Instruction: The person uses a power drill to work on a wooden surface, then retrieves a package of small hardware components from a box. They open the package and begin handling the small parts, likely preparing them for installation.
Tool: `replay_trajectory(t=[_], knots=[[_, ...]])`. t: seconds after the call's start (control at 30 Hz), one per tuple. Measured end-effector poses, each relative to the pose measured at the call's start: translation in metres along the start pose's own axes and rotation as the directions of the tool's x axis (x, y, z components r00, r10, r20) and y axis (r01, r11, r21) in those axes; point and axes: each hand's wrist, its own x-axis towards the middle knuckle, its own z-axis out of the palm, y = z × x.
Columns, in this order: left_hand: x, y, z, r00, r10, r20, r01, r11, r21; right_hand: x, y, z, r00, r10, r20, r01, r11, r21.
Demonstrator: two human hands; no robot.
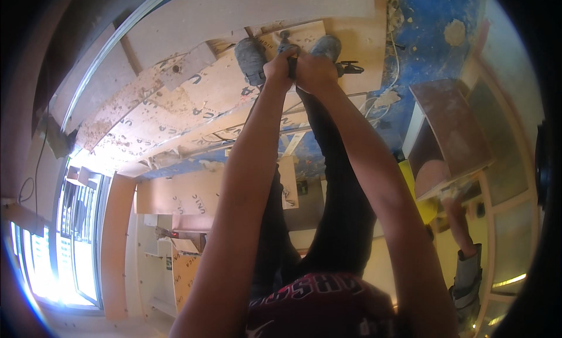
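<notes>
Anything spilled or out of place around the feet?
Yes: brown debris is strewn across the boards to the left of the shoes, and a pale lump lies on the blue floor covering to the right. Both stand out against the surfaces beneath.

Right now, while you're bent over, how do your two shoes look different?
The left shoe shows nearly whole, while the right shoe is partly hidden behind the right hand. The left shoe reaches lower in the picture; the visible part of the right shoe ends higher. Both shoes are gray and rest on light-brown board.
</notes>
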Motion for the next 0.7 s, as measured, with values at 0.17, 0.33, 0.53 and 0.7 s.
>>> replay_trajectory(t=[0.17,0.33,0.53,0.7], knots=[[0.005,-0.012,0.006,0.996,0.002,-0.090,-0.002,1.000,0.003,-0.002,0.010,-0.004,1.000,0.003,0.019,-0.003,1.000,0.028],[0.020,-0.042,0.014,0.961,0.141,-0.238,-0.104,0.982,0.161,-0.016,0.023,-0.010,0.997,0.041,0.059,-0.042,0.999,0.008],[0.016,-0.050,0.006,0.969,0.154,-0.191,-0.125,0.980,0.155,-0.024,0.024,-0.002,0.998,0.046,0.040,-0.046,0.999,0.011],[-0.002,-0.037,0.002,0.988,0.106,-0.113,-0.104,0.994,0.024,-0.025,0.016,0.004,0.999,-0.035,-0.019,0.034,0.997,-0.066]])
